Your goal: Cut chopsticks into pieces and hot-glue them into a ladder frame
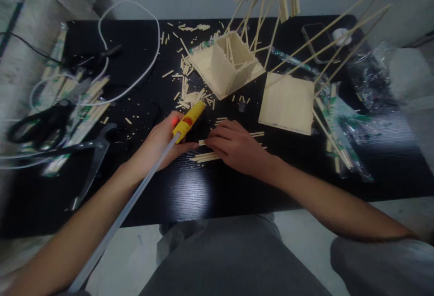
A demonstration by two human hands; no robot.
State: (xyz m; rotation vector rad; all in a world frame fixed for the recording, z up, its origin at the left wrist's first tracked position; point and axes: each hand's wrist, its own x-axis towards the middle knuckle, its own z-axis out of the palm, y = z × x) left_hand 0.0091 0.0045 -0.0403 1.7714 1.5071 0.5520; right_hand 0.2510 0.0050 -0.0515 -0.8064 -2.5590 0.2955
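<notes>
My left hand is closed around a yellow hot glue gun, with a long translucent glue stick running back from it over my forearm. A red light glows by my knuckles. My left thumb reaches toward several thin wooden sticks lying side by side on the table. My right hand is closed over these sticks, its fingertips bent down onto them and partly hiding them. Just beyond my hands stand a box-like stick structure on a flat base and, to its right, a square stick panel with long sticks rising from it.
Short stick offcuts are scattered over the black table. Left are black scissors, metal-jawed cutters, bagged sticks and a white cable. Right lie a phone and plastic wrappers.
</notes>
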